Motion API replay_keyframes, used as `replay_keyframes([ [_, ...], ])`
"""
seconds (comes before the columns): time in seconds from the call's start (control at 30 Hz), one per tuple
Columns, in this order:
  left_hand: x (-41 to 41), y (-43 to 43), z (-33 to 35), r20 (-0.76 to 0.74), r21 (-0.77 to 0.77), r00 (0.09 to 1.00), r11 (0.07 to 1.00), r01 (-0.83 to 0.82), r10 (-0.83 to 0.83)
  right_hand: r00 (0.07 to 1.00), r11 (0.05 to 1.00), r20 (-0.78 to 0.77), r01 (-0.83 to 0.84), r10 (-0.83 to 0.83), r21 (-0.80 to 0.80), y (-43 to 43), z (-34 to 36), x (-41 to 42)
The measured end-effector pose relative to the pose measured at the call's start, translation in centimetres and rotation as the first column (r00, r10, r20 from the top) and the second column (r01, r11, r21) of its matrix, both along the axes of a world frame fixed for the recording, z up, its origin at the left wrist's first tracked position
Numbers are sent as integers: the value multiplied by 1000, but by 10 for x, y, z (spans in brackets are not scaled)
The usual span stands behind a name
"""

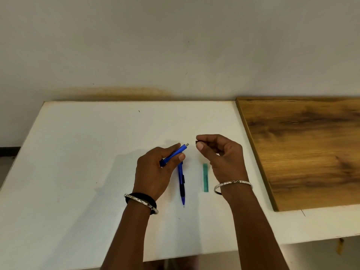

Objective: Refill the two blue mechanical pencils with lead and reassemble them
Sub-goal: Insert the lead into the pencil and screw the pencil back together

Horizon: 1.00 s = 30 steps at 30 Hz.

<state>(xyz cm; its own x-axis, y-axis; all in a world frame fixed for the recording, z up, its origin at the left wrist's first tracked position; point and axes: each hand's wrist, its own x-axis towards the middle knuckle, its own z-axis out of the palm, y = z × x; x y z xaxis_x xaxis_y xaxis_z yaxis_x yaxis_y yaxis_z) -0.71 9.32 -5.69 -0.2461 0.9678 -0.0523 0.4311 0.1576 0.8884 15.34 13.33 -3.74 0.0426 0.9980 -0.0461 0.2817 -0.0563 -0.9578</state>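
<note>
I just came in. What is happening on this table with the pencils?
A person works at a white table. The left hand holds one blue pencil, its grey end bare. The right hand pinches a small dark piece, probably that pencil's cap, just apart from that end. The second blue pencil lies on the table between the hands, with a green lead case beside it.
</note>
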Motion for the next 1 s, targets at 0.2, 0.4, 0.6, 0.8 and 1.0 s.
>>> replay_keyframes([
  [0.2,1,0,-2,-94,9,995,1000,23,-22,995,995,30,-93,94,-25,-1,3,-2],
  [0.4,0,0,-4,-164,6,985,998,60,-59,988,994,115,-105,107,-24,-3,6,-3],
  [0.6,-1,-1,-4,-172,35,984,998,61,-54,987,993,106,-119,118,2,-3,7,-5],
  [0.8,1,-3,-1,-143,59,989,998,39,-30,986,987,-68,-156,153,-43,-4,7,-2],
  [1.0,13,-1,8,-31,109,999,994,28,-25,951,967,-271,-196,148,-162,-6,5,-14],
])
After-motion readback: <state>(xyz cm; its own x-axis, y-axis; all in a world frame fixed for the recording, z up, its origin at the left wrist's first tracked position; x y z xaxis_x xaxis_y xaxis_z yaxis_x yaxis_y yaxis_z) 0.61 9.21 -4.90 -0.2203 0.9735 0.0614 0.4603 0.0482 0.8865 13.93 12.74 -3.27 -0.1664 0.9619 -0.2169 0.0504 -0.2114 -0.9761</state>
